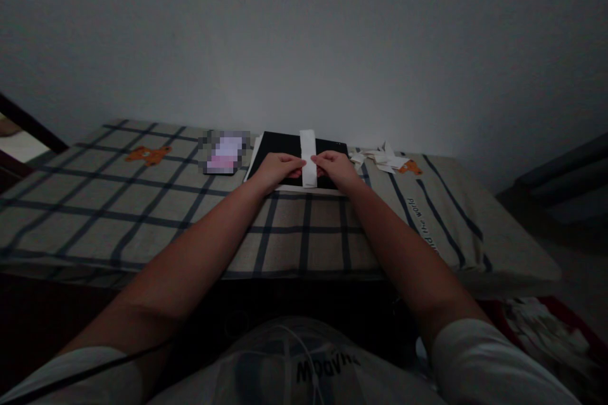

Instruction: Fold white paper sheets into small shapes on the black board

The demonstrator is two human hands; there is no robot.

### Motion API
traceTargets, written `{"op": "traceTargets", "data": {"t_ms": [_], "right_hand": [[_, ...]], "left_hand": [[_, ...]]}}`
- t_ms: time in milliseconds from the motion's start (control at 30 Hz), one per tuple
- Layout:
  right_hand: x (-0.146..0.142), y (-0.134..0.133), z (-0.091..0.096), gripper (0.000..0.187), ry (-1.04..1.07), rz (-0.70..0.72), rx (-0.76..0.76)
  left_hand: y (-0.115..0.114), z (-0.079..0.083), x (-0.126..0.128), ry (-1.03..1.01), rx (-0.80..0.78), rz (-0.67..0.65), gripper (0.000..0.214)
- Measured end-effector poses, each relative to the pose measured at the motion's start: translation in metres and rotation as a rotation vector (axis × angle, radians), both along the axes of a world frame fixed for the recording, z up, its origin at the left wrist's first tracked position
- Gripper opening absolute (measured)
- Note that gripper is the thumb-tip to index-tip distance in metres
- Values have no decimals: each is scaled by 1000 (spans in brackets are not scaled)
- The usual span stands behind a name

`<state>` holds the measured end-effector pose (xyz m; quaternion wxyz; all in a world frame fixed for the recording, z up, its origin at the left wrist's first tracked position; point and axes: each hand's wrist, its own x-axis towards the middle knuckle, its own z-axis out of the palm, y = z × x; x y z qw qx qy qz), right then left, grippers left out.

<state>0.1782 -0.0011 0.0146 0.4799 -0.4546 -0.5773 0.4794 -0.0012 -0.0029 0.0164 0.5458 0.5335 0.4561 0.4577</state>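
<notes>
A folded white paper strip (308, 144) stands lengthwise between my hands, over a dark flat book or folder (280, 142). My left hand (278, 168) pinches the strip's left edge between thumb and fingertips. On the opposite edge, my right hand (335, 168) grips it the same way. Both hands are just above or resting on the dark cover; I cannot tell which. White sheets show under the cover at its left and front edges. Right of my right hand lies a loose heap of white paper pieces (387, 158).
A checked cloth (190, 205) with bear prints covers the table, which stands against a grey wall (304, 44). To the left lies a phone-like device (225, 153) with a blurred, lit screen. Fabric (546, 332) is piled low at the right.
</notes>
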Motion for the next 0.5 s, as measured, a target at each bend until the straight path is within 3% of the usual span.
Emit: {"op": "traceTargets", "data": {"t_ms": [267,500], "right_hand": [[-1,1,-2,25,98,68,-77],[0,3,-3,20,128,58,-57]], "left_hand": [[1,1,0,-47,-11,-1,11],[0,1,-1,-26,-63,-35,9]]}}
